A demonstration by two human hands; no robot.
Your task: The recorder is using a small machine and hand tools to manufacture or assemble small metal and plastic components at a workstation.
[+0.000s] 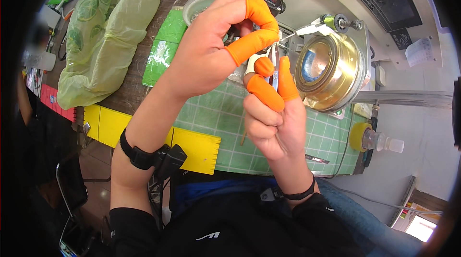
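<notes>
My left hand (204,48) is raised over the bench, orange finger cots on its thumb and forefinger. Their tips press together beside the machine, and whatever is between them is too small to make out. Below it, my right hand (276,120), also in orange finger cots, grips slim metal tweezers (275,78) that point up toward the left fingertips. Just right of both hands stands a round brass-coloured drum (342,67) with a bluish patch inside its opening. Above the drum is a small roller with a spring (342,23). Fine parts at the fingertips are partly hidden.
A green gridded cutting mat (230,127) covers the bench, with a yellow strip (197,151) along its near edge. At left lie a pale yellow-green plastic bag (108,41) and a green packet (163,50). A bottle with a yellow band (379,140) stands right.
</notes>
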